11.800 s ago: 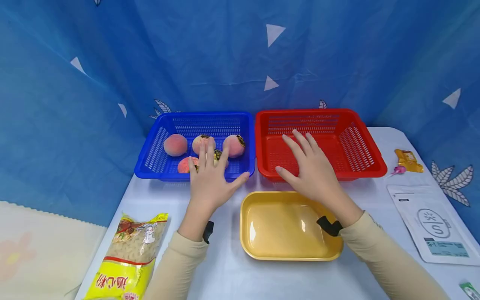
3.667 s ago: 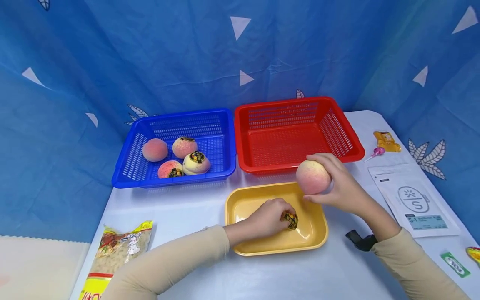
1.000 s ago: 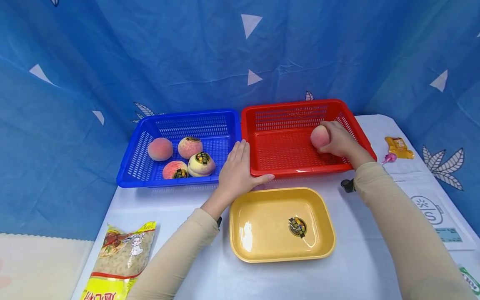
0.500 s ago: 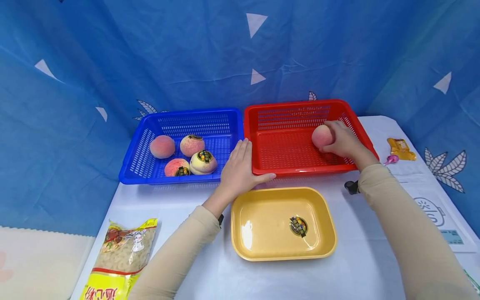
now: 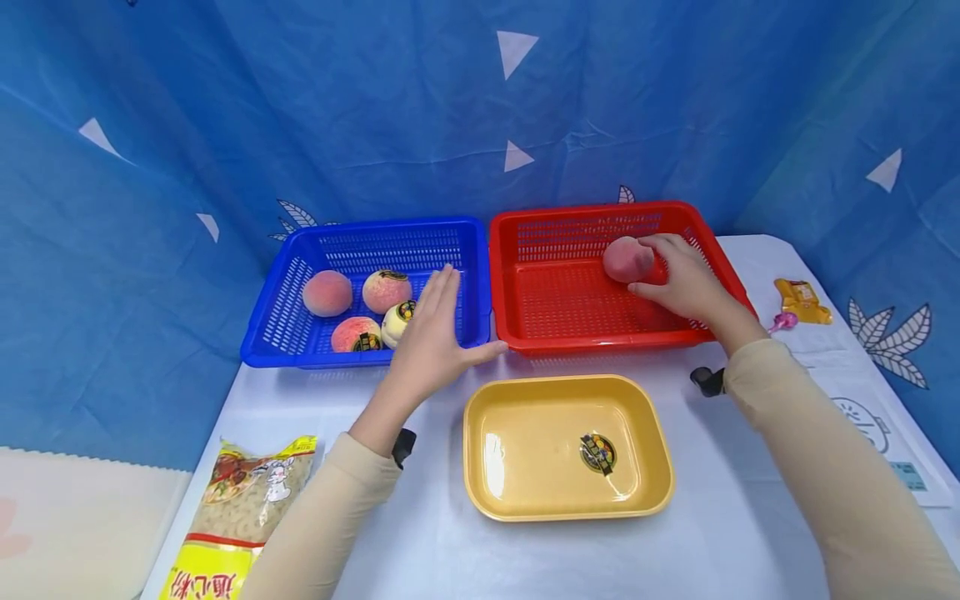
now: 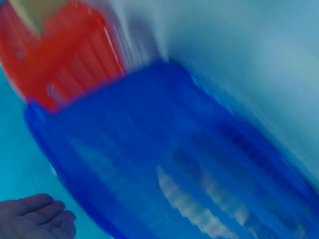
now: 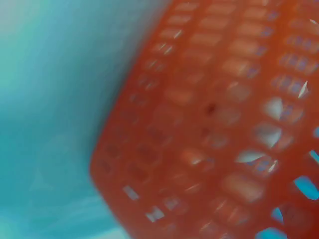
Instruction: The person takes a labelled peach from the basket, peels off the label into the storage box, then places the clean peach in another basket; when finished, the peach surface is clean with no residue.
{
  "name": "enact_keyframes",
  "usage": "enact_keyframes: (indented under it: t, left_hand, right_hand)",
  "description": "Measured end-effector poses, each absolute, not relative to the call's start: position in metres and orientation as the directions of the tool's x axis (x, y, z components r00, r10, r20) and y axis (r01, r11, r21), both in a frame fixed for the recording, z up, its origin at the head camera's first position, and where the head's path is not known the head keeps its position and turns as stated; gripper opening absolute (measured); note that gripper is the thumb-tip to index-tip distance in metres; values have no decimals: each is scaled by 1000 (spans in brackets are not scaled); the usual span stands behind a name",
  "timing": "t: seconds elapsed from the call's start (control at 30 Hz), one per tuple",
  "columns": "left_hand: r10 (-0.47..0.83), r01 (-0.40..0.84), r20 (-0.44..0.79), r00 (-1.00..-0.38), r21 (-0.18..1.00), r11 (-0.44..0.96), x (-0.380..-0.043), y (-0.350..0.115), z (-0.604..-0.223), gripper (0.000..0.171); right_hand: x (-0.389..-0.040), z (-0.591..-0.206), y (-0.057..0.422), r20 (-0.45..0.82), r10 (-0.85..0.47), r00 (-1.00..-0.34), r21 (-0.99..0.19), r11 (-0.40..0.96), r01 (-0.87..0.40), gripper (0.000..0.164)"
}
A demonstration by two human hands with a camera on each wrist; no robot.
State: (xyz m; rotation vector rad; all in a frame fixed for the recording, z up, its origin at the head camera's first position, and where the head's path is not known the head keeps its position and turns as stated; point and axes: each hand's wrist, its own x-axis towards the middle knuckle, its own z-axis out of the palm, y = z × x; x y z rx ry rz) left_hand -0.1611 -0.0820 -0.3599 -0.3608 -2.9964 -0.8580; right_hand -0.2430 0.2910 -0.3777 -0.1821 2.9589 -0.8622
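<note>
A pink peach [image 5: 626, 260] sits in the red basket [image 5: 600, 342], near its back wall. My right hand [image 5: 686, 283] reaches into the basket just right of the peach, thumb and fingers spread apart beside it. Over the front right corner of the blue basket [image 5: 300, 360] is my left hand [image 5: 431, 342], fingers straight, thumb pointing right, holding nothing. Several peaches lie in the blue basket, among them a plain pink peach [image 5: 327, 293] and a pale peach [image 5: 393, 327] with a sticker, partly hidden by my left hand. Both wrist views are blurred; the right one shows the red basket's perforated wall [image 7: 189, 119].
A yellow tray [image 5: 480, 492] stands in front of the baskets, with a round black-and-gold sticker [image 5: 597, 454] in it. A pasta bag [image 5: 240, 517] lies at left. A gold wrapper [image 5: 802, 300], a pink lollipop [image 5: 784, 321] and a white pouch [image 5: 918, 450] are at right.
The peach came from the blue basket and lost its sticker to the yellow tray. My right hand has just released it in the red basket; it shifted left. My left hand moved left.
</note>
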Motion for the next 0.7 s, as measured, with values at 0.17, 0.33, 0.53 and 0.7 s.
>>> enact_keyframes:
  t: [0.17, 0.33, 0.53, 0.7]
  left_hand:
    - [136, 131, 32, -990, 551, 824, -158, -130, -355, 127]
    - [89, 79, 10, -996, 552, 830, -152, -180, -351, 133]
    - [-18, -51, -74, -997, 483, 874, -150, -229, -347, 139]
    - [-83, -146, -160, -984, 437, 888, -152, -254, -350, 140]
  right_hand:
    - [-233, -367, 267, 58, -207, -977, -566, 799, -203, 79]
    - [-223, -352, 231, 112, -306, -946, -592, 744, -310, 72]
    - [-216, -338, 184, 134, -431, -892, -627, 660, -413, 72]
    - [-220, -340, 141, 103, -492, -864, -635, 636, -438, 69]
